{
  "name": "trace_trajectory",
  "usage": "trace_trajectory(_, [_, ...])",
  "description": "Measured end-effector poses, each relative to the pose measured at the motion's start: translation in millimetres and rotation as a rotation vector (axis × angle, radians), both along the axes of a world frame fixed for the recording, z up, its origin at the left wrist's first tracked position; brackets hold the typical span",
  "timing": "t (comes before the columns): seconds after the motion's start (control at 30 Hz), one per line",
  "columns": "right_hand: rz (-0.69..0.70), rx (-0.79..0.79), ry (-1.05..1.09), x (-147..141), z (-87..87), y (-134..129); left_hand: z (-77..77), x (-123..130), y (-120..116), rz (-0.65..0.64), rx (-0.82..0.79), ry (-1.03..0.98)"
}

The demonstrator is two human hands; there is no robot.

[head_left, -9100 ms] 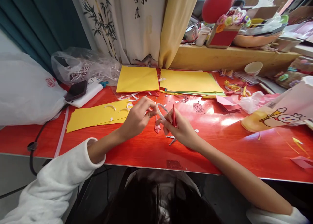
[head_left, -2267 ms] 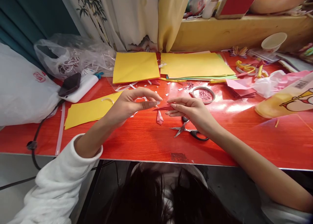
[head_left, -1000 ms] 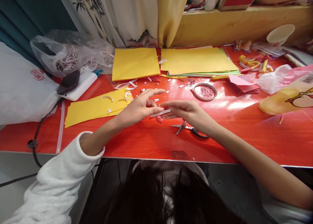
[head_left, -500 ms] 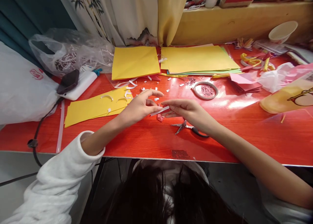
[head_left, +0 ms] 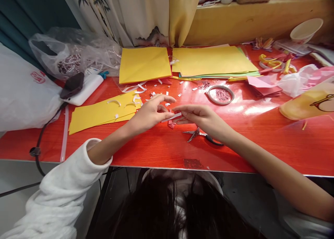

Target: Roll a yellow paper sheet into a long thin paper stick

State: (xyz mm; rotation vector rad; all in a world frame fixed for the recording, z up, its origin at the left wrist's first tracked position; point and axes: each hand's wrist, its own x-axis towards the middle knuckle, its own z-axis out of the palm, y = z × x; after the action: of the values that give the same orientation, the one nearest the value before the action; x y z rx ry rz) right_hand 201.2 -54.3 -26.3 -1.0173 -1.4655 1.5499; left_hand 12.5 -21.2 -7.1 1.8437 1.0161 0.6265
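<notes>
From the near edge, bare red table (head_left: 153, 150) lets a hand pass between the forearms up to the open scissors (head_left: 193, 136). Farther in, the left hand (head_left: 152, 112), right hand (head_left: 202, 117) and white strip (head_left: 177, 116) block the middle; rightward, a gap separates the tape roll (head_left: 232, 98) from the cup (head_left: 300, 108).

Long white fleecy sleeve (head_left: 70, 183) with a thick rolled cuff (head_left: 97, 152).

Hands (head_left: 148, 114) — pinching white strip (head_left: 177, 116) between them | red table (head_left: 148, 148) — open scissors (head_left: 198, 132), gray ring (head_left: 233, 94)
</notes>
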Motion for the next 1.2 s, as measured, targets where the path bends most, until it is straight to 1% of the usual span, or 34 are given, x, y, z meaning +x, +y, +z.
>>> trace_trajectory(0.2, [0.004,-0.018,-0.013,-1.3,0.2,0.3,-3.1,2.3,0.0,0.028,0.072,0.045])
trace_trajectory(0.4, [0.031,-0.042,-0.013,-1.0,2.0,-2.2,-8.5,3.2,1.0,0.043,0.098,0.058])
trace_trajectory(0.7, [0.021,-0.096,-0.053,-0.7,1.7,-3.1,-7.7,4.4,-0.3,0.074,0.113,0.080])
trace_trajectory(0.93, [0.015,-0.099,-0.066,-1.9,1.7,-4.2,-10.9,4.3,-1.3,0.071,0.107,0.084])
trace_trajectory(1.1, [-0.007,-0.083,-0.051,-3.2,2.1,-5.2,-11.3,4.5,-1.9,0.071,0.175,0.124])
trace_trajectory(1.2, [-0.016,-0.047,-0.046,-3.6,2.1,-6.3,-9.9,4.8,-2.7,0.074,0.219,0.161])
